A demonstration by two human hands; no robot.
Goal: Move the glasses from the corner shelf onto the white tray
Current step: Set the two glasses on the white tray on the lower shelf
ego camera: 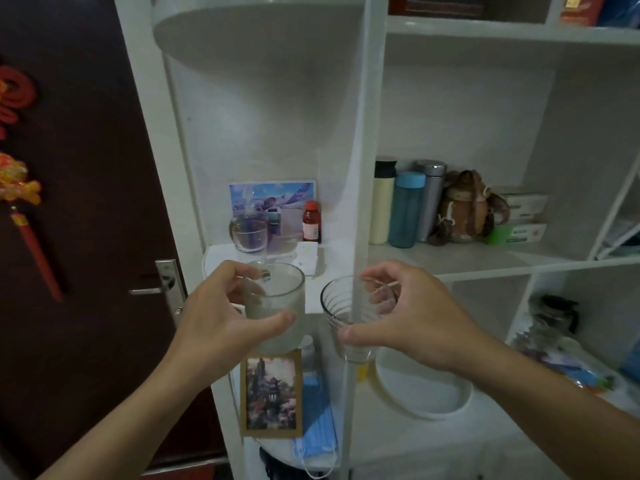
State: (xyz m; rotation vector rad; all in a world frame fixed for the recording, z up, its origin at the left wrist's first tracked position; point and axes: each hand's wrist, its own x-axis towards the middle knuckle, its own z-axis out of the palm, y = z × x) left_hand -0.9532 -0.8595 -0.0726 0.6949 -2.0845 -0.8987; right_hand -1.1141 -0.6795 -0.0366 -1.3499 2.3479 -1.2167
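corner shelf: still one round clear glass sitting on it at the back left, right beside a little red-capped bottle and a white box, so a return trip into that tight spot could easily knock the bottle over

white tray: sits on the lower shelf to the right, below the right hand, nothing on it yet as far as I can see; it's shallow with a curved rim, so a glass set down on the edge would probably tip

upright post: the white divider runs right between the two hands, and I'd guess the left load has to swing around it to reach the tray, easy clink there

left hand: wrapped around a frosted glass, thumb across the front, fingers behind, held up in the air off the shelf; frosted sides look ok for grip, but it's the heavier-looking one

right hand: holding a ribbed clear glass by the side near the rim, thumb low; it's tilted a bit and the hold looks lighter, so that's my bet for a slip

both glasses: near each other, not touching, could bump if brought down together
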